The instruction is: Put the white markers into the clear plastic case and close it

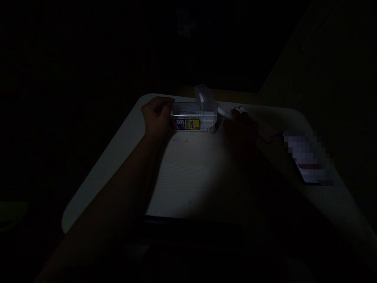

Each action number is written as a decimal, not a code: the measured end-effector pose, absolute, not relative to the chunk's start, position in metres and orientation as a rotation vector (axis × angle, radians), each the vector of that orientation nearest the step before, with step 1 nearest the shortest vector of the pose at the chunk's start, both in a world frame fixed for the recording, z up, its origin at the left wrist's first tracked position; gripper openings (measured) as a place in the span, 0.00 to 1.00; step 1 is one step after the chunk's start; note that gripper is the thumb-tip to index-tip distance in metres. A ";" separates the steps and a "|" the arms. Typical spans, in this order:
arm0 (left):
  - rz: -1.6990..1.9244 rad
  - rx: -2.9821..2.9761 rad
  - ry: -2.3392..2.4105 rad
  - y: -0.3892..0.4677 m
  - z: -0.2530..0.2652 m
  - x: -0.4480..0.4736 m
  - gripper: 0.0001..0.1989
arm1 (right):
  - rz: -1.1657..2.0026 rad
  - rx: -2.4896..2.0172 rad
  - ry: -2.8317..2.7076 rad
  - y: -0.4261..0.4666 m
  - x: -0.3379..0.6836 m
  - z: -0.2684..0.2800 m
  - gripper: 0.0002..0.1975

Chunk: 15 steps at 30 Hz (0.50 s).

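Observation:
A clear plastic box (191,114) lies on its side towards the far edge of the table, its hinged lid (205,96) swung up at the right end. A yellow and dark blue label faces me. My left hand (157,116) is closed round the box's left end. Just right of the opening, my right hand (241,127) is in deep shadow, its fingers closed around white marker-like sticks (225,113). One points left at the box; red and dark tips show above the fingers. How many the hand holds is hidden.
The pale wood-grain table (182,173) has rounded corners. A lit, blurred-out phone-like screen (306,159) lies at the right. Faint pale items (266,135) lie beside my right hand. A dark bar-shaped thing (191,230) runs along the near edge. The surroundings are almost black.

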<state>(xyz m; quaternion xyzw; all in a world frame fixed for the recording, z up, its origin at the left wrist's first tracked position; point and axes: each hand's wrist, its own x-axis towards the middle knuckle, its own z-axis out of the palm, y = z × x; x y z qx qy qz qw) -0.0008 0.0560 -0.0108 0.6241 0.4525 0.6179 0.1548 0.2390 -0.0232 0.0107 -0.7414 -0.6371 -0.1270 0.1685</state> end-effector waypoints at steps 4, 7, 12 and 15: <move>1.767 1.785 1.314 0.057 -0.011 -0.001 0.09 | -0.260 -2.195 -1.836 -0.027 0.239 0.015 0.21; 1.776 1.798 1.294 0.057 -0.011 0.000 0.08 | -0.284 -2.193 -1.859 -0.026 0.242 0.014 0.20; 1.804 1.771 1.271 0.055 -0.008 0.001 0.09 | -0.491 -1.947 -1.877 -0.021 0.249 0.000 0.21; 1.831 1.768 1.238 0.053 -0.007 0.002 0.09 | -0.490 -1.907 -1.888 -0.018 0.257 -0.006 0.20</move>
